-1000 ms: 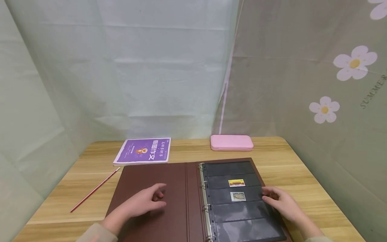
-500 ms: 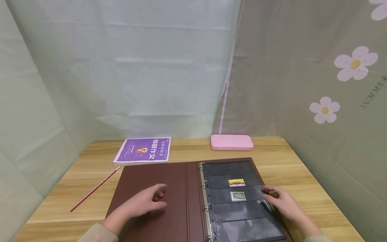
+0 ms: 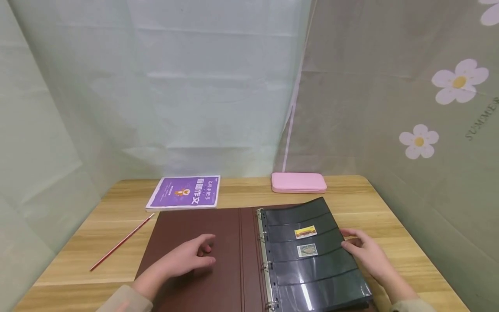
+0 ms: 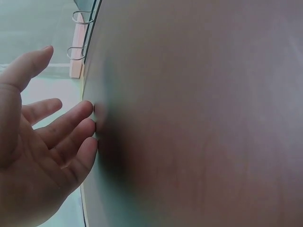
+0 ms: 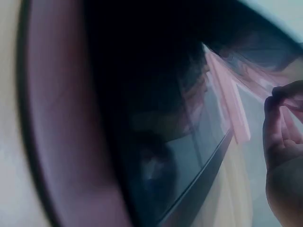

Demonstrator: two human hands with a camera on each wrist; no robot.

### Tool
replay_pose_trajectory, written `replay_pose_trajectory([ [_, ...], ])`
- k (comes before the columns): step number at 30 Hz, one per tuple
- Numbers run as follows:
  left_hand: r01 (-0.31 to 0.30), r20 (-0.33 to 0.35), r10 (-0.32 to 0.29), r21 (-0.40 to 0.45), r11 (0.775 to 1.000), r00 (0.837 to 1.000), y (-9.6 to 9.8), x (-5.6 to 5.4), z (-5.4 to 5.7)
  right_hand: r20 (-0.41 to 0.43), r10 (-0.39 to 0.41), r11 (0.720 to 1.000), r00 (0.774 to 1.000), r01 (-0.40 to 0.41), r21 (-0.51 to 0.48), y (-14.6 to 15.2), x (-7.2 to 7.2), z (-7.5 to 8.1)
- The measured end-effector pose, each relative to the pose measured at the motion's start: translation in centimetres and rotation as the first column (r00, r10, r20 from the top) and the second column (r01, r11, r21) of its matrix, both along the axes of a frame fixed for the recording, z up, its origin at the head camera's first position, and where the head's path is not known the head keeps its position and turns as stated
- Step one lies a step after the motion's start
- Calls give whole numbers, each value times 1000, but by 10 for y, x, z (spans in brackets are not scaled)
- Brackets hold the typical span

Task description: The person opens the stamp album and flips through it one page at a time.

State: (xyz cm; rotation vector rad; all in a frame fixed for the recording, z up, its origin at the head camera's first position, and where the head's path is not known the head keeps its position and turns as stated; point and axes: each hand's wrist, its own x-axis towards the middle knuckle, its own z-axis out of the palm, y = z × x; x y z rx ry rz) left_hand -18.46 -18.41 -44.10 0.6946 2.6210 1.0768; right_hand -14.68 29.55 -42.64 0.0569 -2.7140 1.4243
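A brown ring-binder stamp album point(image 3: 218, 229) lies open on the table. Its metal rings point(image 3: 267, 268) hold black pocket pages, and the top page point(image 3: 331, 273) carries a yellow-and-red stamp point(image 3: 306, 232) and a greenish-grey stamp point(image 3: 307, 250). My right hand point(image 3: 366, 253) pinches the outer edge of that page, which curves up off the pages below. The right wrist view shows thumb and fingertips point(image 5: 274, 94) meeting at the lifted sheet. My left hand point(image 3: 185, 258) rests with relaxed fingers on the inside of the left cover; its fingertips point(image 4: 87, 146) touch the surface.
Behind the album lie a purple booklet point(image 3: 185, 193) on the left and a pink pencil case point(image 3: 298, 183) on the right. A red pencil point(image 3: 121, 242) lies left of the album on the wooden table point(image 3: 74, 264). Cloth hangings point(image 3: 218, 86) surround the table.
My right hand has risen slightly, raising the outer edge of the top page from lying flat to curving upward. The left hand has stayed in place.
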Motion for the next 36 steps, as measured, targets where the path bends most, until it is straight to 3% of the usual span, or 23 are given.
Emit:
replay_pose_trajectory([
  [6,3,-18,-4,-3,1000,1000,3,-1,5,45,36,996,998,-32,-87,-1,-3,12],
  [15,17,-34,-17,-8,1000,999,11,-3,14,-32,85,964,996,-90,-250,-8,-3,32],
  [22,24,-42,-23,10,1000,999,18,-7,23,-85,152,904,985,-173,-391,-17,-5,48],
  [28,29,-33,-28,35,999,999,25,-12,34,-112,204,862,973,-233,-451,-29,-5,65],
  [33,45,-40,-42,64,997,998,34,-15,43,-109,248,805,963,-267,-530,-42,-6,76],
  [36,46,-47,-42,87,995,998,40,-16,49,-134,260,800,956,-291,-524,-49,-8,82],
])
